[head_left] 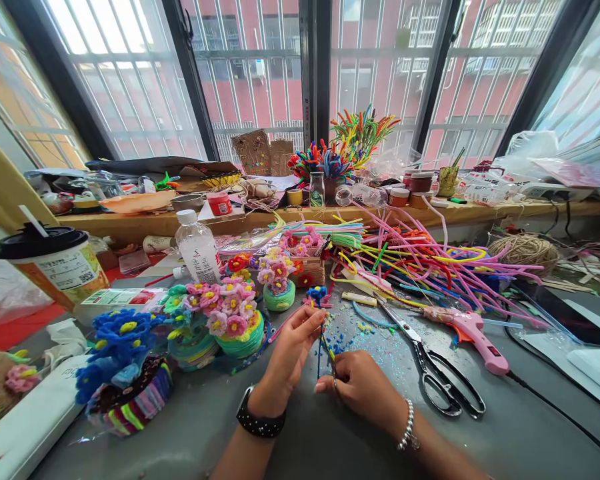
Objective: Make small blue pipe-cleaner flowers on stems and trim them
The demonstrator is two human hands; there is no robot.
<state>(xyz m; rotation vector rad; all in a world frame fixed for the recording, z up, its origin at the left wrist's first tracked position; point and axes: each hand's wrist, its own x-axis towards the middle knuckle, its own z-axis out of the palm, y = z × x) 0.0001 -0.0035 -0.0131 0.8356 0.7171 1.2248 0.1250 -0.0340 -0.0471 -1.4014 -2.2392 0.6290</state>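
Observation:
My left hand [296, 343] pinches a small blue pipe-cleaner flower [317, 294] between thumb and fingertips. The flower's head points up, and its thin blue stem [320, 363] hangs below the fingers. My right hand [353, 380] is closed round small scissors [331, 357], mostly hidden by the fingers, with their tip close to the stem. Blue fluff clippings [347, 341] lie on the grey table [300, 437] just behind the hands. Larger black-handled scissors [423, 363] rest to the right of my right hand.
Finished flower pots stand left: blue flowers [125, 340], pink flowers [233, 308] and a small pot [279, 295]. A pink glue gun [473, 330] with its cord lies right. Loose pipe cleaners [415, 250] spread behind. A lidded cup [55, 263] and water bottle [199, 250] stand left.

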